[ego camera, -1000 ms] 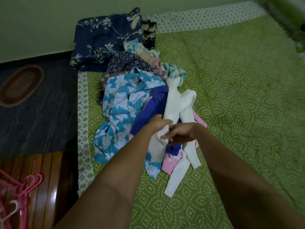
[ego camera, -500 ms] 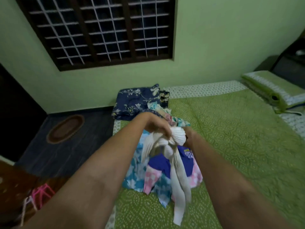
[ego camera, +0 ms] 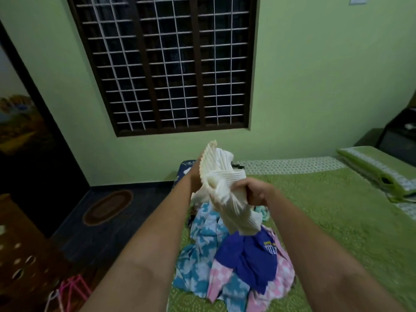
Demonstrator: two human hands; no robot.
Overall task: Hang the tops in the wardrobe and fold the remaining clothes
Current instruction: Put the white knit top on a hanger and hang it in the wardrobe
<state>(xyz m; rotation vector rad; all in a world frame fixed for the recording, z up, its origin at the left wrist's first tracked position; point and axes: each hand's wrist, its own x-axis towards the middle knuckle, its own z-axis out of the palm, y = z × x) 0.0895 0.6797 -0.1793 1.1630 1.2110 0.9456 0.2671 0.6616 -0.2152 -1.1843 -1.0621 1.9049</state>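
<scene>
A white ribbed knit top [ego camera: 225, 188] is bunched up and raised above the bed. My left hand [ego camera: 195, 176] grips its far upper edge, mostly hidden behind the fabric. My right hand [ego camera: 255, 192] clutches its middle from the right. Below it on the green bedspread [ego camera: 326, 221] lies a pile of clothes: a light-blue floral garment [ego camera: 202, 244], a blue top with a printed logo [ego camera: 247, 260] and a pink-and-white checked piece [ego camera: 281, 280].
Pink hangers [ego camera: 72, 289] lie on the floor at the lower left beside a brown perforated basket [ego camera: 20, 255]. A folded navy floral cloth [ego camera: 184, 167] sits at the bed's far corner. A green pillow [ego camera: 378, 167] lies right. An oval mat [ego camera: 108, 207] is on the dark floor.
Both hands have lifted the white knit top off the pile and gathered it higher; its sleeves no longer trail on the bed. The view has tilted up toward the window.
</scene>
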